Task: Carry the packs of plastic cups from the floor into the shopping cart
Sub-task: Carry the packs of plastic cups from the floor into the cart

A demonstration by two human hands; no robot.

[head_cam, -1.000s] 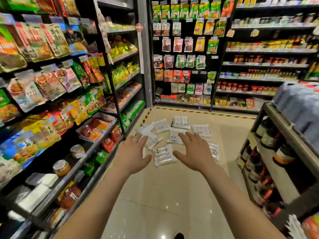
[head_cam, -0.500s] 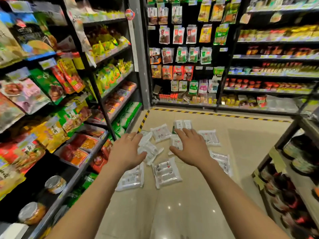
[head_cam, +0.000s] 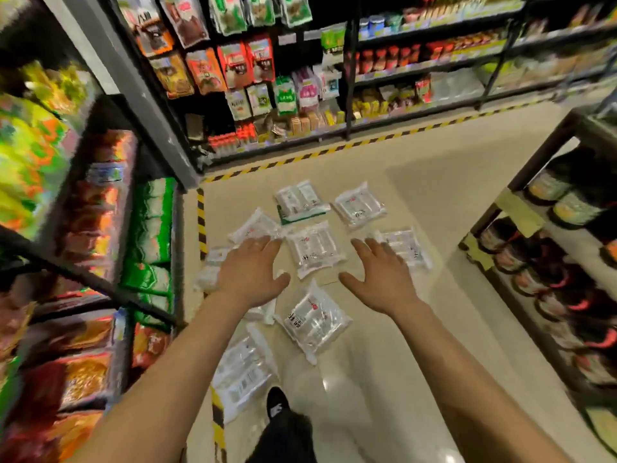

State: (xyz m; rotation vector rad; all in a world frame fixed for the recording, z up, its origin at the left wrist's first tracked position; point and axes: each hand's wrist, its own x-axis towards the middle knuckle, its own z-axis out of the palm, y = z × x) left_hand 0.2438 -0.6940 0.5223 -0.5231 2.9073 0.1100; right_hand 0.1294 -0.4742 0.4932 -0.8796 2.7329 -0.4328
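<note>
Several clear packs of plastic cups lie scattered on the beige shop floor. One pack lies between my two hands, another just below them, and a third farther off. My left hand hovers palm down, fingers apart, over the packs on the left. My right hand is spread the same way beside a pack on the right. Neither hand holds anything. No shopping cart is in view.
A snack shelf lines the left side. A shelf of dark jars stands on the right. More stocked shelves close the far end behind yellow-black floor tape. My shoe is on the floor below.
The view has dropped closer to the floor and the packs now look larger. Both hands have spread wider apart and lowered toward the packs.
</note>
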